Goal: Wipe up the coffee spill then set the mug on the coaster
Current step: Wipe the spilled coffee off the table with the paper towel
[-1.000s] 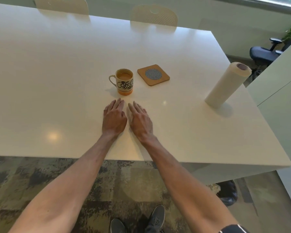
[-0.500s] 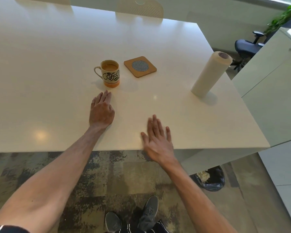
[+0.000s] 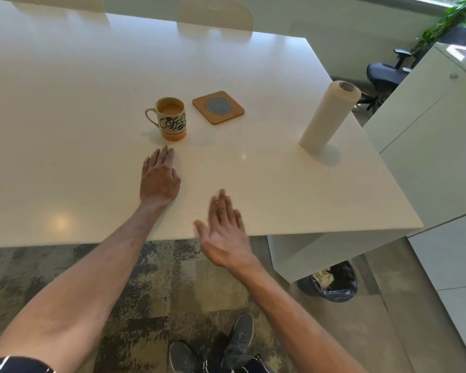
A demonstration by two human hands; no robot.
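Note:
A cream mug (image 3: 171, 119) with black lettering and an orange base stands on the white table (image 3: 65, 103), holding coffee, its handle to the left. Right of it lies a square cork coaster (image 3: 218, 107) with a grey mesh disc. A paper towel roll (image 3: 328, 117) stands upright near the table's right edge. My left hand (image 3: 159, 179) rests flat on the table just in front of the mug, fingers straight. My right hand (image 3: 223, 232) is open with straight fingers at the table's front edge, lifted and holding nothing. No coffee spill shows on the tabletop.
Two pale chairs (image 3: 215, 14) stand at the table's far side. A white cabinet (image 3: 428, 130) is on the right, with a dark office chair (image 3: 385, 74) and a plant behind it. A bin with a dark bag (image 3: 331, 284) sits under the table's right corner.
My right hand has left its place beside the left hand and drawn back and right to the table's front edge. The left hand stays flat in front of the mug.

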